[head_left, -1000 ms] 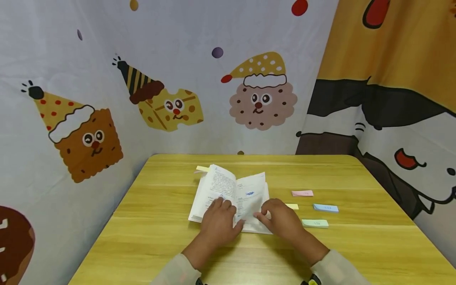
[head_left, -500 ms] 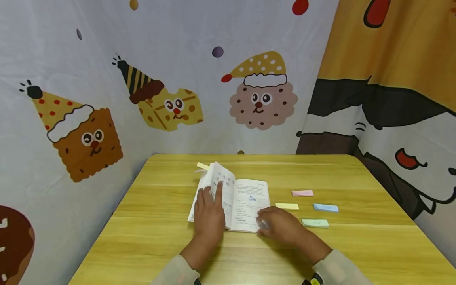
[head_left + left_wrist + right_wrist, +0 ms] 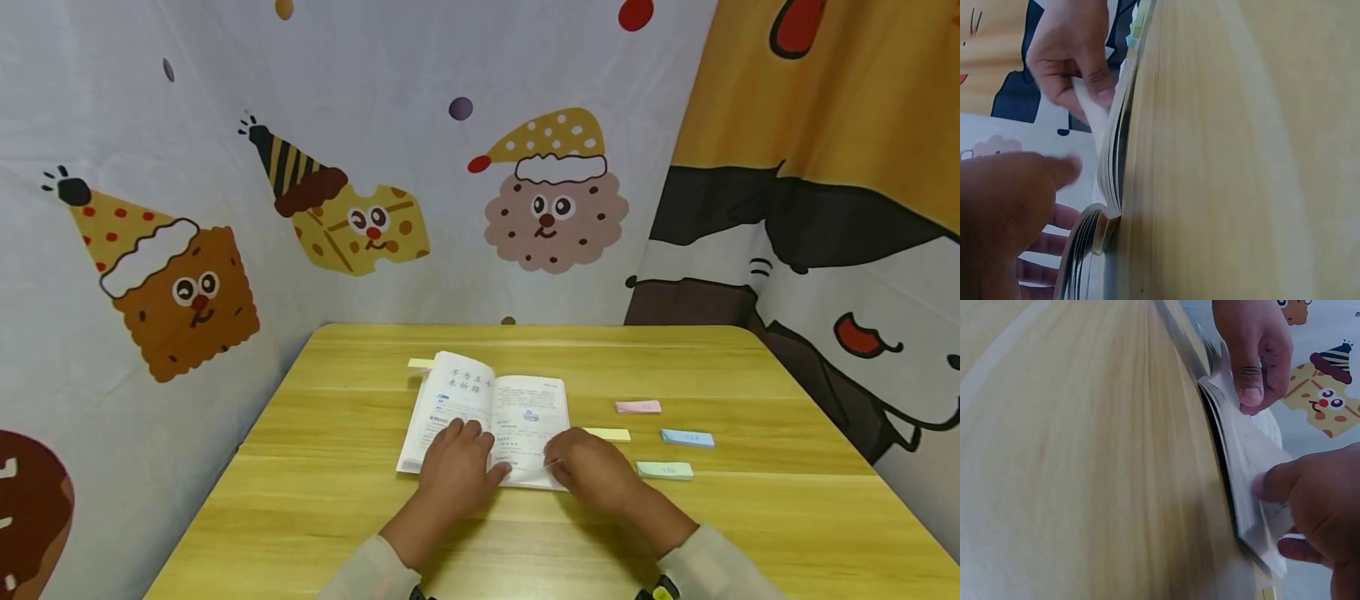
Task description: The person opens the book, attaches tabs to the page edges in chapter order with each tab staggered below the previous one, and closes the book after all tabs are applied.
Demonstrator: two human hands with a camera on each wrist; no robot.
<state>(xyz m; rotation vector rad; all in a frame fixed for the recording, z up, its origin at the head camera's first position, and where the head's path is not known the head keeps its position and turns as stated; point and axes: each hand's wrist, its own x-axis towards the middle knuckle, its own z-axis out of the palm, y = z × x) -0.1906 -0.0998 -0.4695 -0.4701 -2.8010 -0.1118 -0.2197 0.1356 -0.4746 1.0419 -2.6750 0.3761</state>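
Note:
An open book with printed pages lies on the wooden table, a yellow tab sticking out at its upper left edge. My left hand rests on the lower left page, its thumb reaching across the fold. At the right page's lower outer corner is my right hand. In the left wrist view, the right hand pinches a lifted page between thumb and fingers. The right wrist view has the right thumb against the book's page.
To the right of the book lie a pink strip, a yellow strip, a blue strip and a green strip of paper. A cartoon-printed cloth hangs behind the table.
A page lifted from the right has been turned over to the left. My left hand swung up and left with it, then came back down onto the left page. The right hand stays near the corner.

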